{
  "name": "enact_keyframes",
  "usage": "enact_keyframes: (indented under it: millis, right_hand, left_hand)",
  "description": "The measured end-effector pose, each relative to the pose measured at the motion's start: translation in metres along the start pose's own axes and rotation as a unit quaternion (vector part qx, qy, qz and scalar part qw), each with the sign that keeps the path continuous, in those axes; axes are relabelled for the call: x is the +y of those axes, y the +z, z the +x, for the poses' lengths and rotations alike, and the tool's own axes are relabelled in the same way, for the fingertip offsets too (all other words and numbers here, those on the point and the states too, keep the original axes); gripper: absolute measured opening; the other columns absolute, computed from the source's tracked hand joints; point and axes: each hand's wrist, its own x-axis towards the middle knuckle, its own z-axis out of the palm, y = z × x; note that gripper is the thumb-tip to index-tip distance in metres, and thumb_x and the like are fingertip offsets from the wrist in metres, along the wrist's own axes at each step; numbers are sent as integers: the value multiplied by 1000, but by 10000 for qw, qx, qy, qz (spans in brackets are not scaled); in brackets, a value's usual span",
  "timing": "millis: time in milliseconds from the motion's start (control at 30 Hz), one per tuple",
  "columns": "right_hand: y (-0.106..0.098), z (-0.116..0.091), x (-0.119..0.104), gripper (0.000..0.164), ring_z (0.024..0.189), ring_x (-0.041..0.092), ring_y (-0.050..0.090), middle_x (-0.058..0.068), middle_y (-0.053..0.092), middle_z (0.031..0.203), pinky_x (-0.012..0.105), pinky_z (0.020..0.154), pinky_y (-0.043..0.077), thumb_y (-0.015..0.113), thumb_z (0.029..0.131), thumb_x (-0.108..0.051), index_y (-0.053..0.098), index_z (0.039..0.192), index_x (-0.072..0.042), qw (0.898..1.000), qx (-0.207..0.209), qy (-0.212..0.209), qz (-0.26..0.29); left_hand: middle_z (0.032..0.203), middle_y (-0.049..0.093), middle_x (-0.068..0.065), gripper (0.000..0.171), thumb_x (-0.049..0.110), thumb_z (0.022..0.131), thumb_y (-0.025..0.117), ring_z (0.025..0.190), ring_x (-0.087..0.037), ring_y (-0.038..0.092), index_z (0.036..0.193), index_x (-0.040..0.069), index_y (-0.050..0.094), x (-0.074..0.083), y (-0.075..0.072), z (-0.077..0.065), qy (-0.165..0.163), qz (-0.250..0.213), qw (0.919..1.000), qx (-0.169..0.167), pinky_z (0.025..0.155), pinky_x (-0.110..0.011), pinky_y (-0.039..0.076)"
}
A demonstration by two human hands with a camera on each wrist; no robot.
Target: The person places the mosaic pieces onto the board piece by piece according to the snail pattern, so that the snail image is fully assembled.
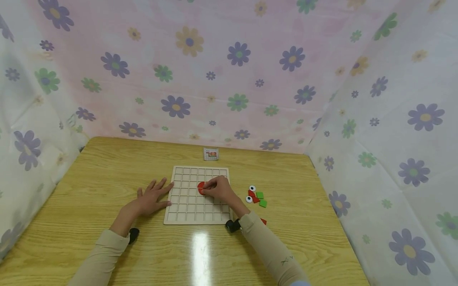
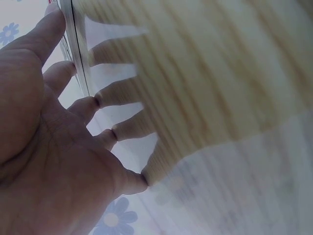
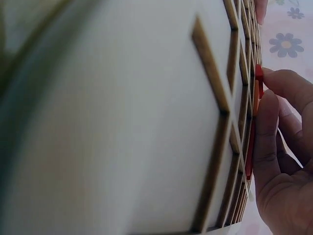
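Note:
A pale wooden grid board (image 1: 181, 207) lies on the table. My right hand (image 1: 222, 191) reaches over it from the right, its thumb and fingertips at red pieces (image 1: 201, 188) that form a rounded shape near the middle of the grid. In the right wrist view, thumb and forefinger pinch a small red piece (image 3: 259, 73) at the grid, and an orange piece (image 3: 256, 98) shows close by. The fingers partly cover these pieces. My left hand (image 1: 152, 198) rests on the table with fingers spread, its thumb and forefinger touching the board's left edge.
Right of the board lie two round eye pieces (image 1: 252, 188), small red pieces (image 1: 256, 200) and two green squares (image 1: 262, 203). Another red piece (image 1: 263, 221) is partly hidden by the right sleeve. A small picture card (image 1: 211, 154) lies behind the board. Flowered cloth (image 1: 214, 91) encloses the table.

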Motion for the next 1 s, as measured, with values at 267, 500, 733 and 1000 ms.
enact_keyframes:
  millis: [267,500,733,1000]
  right_hand:
    - [1,0,-3,11,65,5,61,10,76,87,20,61,51,83,87,-12,80,89,-2,10000,39,77,-4]
    - [3,0,-3,10,64,5,60,9,75,84,20,61,50,83,86,-12,79,89,-3,9999,82,23,-101]
    - [2,-3,0,10,65,5,61,8,75,83,21,61,51,83,86,-12,79,90,-3,9999,30,64,76]
    - [0,-2,4,9,72,6,64,8,76,89,22,65,52,76,93,-12,79,97,-5,9989,-10,28,475]
  left_hand:
    - [167,13,-27,72,38,101,63,149,-59,3,160,9,32,1,-1,-1,17,-43,10000,35,102,-88,-1]
    - [167,12,-27,72,37,101,63,149,-59,2,160,9,32,3,-1,-2,-17,-113,9999,6,102,-87,-3]
    - [167,10,-28,71,36,102,62,149,-60,0,160,8,31,0,2,-2,1,-203,9998,-19,102,-87,-5]
    - [166,11,-29,72,35,101,63,147,-62,1,160,9,31,-3,3,-2,163,-184,9996,110,100,-88,-5]
